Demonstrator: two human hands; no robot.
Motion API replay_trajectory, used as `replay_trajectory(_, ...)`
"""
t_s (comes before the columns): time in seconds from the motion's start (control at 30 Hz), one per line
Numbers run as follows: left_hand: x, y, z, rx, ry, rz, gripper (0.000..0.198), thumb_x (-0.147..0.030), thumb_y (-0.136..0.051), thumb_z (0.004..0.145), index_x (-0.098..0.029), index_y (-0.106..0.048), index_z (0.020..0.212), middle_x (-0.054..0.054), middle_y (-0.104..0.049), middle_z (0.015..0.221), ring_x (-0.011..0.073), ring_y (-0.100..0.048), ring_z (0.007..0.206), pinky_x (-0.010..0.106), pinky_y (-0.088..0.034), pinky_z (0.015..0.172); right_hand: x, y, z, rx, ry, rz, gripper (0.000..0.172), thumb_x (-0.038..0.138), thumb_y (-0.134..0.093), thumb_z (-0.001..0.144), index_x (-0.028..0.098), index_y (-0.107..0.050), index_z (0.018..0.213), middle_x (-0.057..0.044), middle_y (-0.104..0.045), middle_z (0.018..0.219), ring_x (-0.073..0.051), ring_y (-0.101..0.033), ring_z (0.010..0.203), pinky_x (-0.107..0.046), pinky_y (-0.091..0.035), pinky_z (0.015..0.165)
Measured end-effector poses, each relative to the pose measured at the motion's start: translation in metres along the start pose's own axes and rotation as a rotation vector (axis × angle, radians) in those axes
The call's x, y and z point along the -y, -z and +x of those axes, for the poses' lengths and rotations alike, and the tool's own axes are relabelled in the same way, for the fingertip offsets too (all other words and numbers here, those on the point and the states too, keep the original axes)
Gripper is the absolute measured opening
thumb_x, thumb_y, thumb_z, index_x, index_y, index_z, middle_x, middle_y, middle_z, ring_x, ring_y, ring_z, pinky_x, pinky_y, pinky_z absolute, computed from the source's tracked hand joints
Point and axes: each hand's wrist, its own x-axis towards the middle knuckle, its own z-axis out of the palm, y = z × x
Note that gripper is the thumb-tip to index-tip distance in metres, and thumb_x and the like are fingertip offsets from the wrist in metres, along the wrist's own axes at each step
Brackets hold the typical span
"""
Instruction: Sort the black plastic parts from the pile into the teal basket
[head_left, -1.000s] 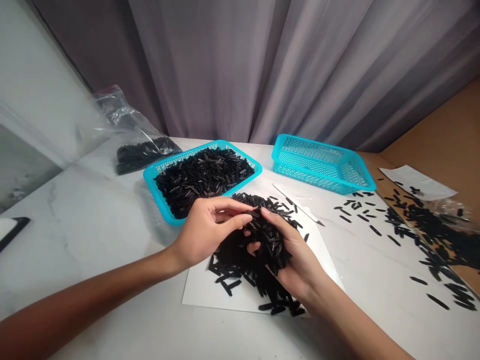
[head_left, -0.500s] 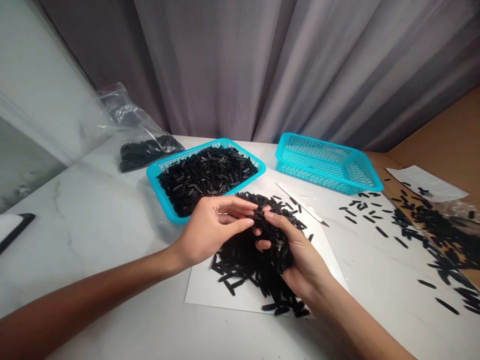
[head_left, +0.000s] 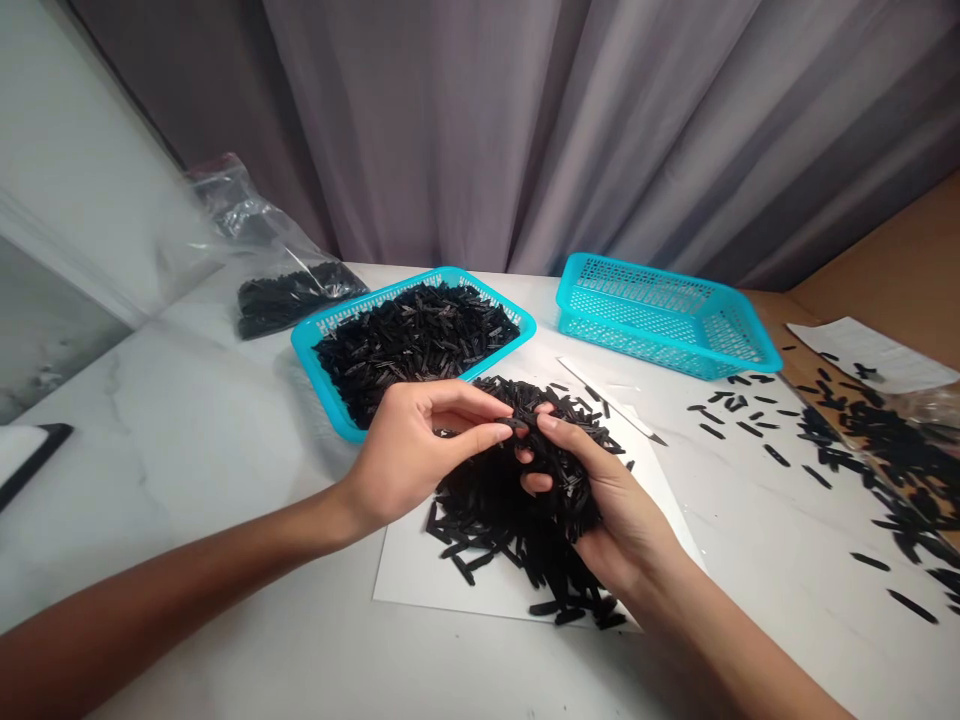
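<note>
Over a heap of small black strips (head_left: 495,520) on a white sheet (head_left: 409,570), my two hands meet. My left hand (head_left: 412,450) pinches a single black strip (head_left: 514,424) between thumb and fingertips. My right hand (head_left: 600,480) is curled around a bunch of similar black strips (head_left: 566,485), its thumb on top near the left fingertips. Just behind my left hand stands a blue basket (head_left: 307,375) filled with black strips. What the strips are made of I cannot tell.
Another blue basket (head_left: 667,350) stands at the back right. A craft knife (head_left: 611,400) lies beside the heap. Loose black strips (head_left: 862,440) scatter on the right, near a white paper (head_left: 892,352). A clear plastic bag (head_left: 277,280) with black pieces sits back left, before a grey curtain (head_left: 420,130).
My left thumb and fingers have closed together on one strip at the right hand's bunch. The right hand keeps its hold. The view has shifted slightly.
</note>
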Motion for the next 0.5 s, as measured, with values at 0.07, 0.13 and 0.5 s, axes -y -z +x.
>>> replay_trajectory(0.07, 0.0, 0.0001, -0.0003, -0.01, -0.009, 0.013, 0.009, -0.018, -0.08, 0.076, -0.016, -0.078, 0.085, 0.002, -0.078, 0.083, 0.0151, -0.075, 0.079, 0.019, -0.063, 0.076, 0.0005, -0.0005, 0.0, 0.002, -0.001, 0.005, 0.022, 0.02, -0.086, 0.068, 0.017, -0.074, 0.086, -0.003, -0.068, 0.077, -0.011, -0.059, 0.063, -0.015, -0.047, 0.044)
replay_trajectory(0.13, 0.0004, -0.0006, -0.0002, -0.027, -0.017, 0.017, 0.009, -0.02, -0.08, 0.077, -0.016, -0.079, 0.084, 0.003, -0.078, 0.083, 0.0155, -0.075, 0.078, 0.02, -0.063, 0.075, 0.0009, -0.0009, 0.0001, 0.011, -0.008, 0.014, 0.021, 0.02, -0.086, 0.068, 0.017, -0.074, 0.085, -0.003, -0.068, 0.076, -0.011, -0.059, 0.062, -0.015, -0.047, 0.043)
replay_trajectory(0.5, 0.0005, -0.0008, -0.002, -0.076, -0.091, 0.068, 0.008, -0.023, -0.081, 0.078, -0.019, -0.079, 0.085, 0.0, -0.079, 0.081, 0.0108, -0.073, 0.066, 0.014, -0.06, 0.062, 0.0015, 0.0003, 0.0004, 0.001, 0.001, 0.015, 0.021, 0.021, -0.085, 0.07, 0.017, -0.074, 0.087, -0.005, -0.069, 0.077, -0.011, -0.059, 0.062, -0.014, -0.048, 0.043)
